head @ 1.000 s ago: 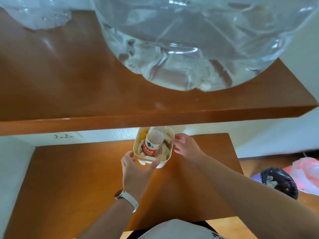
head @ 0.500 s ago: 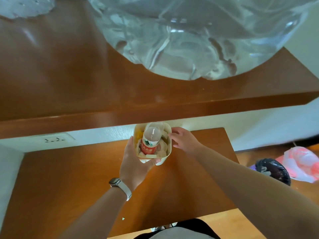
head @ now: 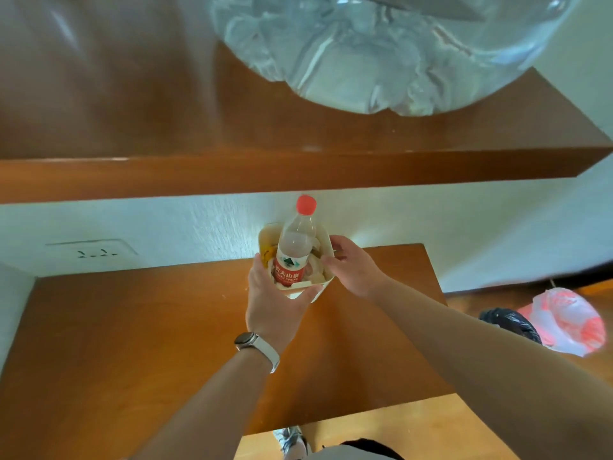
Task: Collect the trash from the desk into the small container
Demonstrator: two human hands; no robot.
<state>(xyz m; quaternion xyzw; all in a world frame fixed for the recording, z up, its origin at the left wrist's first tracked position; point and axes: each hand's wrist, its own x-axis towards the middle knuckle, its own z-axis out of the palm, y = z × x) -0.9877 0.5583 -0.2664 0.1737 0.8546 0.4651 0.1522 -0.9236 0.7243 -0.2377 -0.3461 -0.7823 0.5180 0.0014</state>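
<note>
While looking down on the counter [head: 132,327], gripping the tub [head: 265,234] with both hands at the 12 o'clock edge, close to the wall [head: 199,227]. Left hand [head: 275,303] wrapped round the tub's 6 o'clock end, thumb up along the 9 o'clock side, fingertips curled at the 4 o'clock corner; watch [head: 257,346] on that wrist. Right hand [head: 351,267] clasping the 3 o'clock rim between thumb and fingers. Cannot tell whether resting on the counter or lifted off it. Inside, standing, tipped slightly toward 12 o'clock: bottle [head: 293,250], red label, red cap [head: 306,204] poking well above the rim. Packed around it, crumpled paper [head: 315,272] at 4 o'clock and something yellow [head: 267,257] at 9 o'clock. Overhead, shelf [head: 298,174] carrying a clear bag [head: 381,54]. Socket [head: 93,252] on the wall at 10 o'clock. On the floor [head: 464,426] at 3 o'clock, black bag [head: 510,325] beside pink bag [head: 564,322].
</note>
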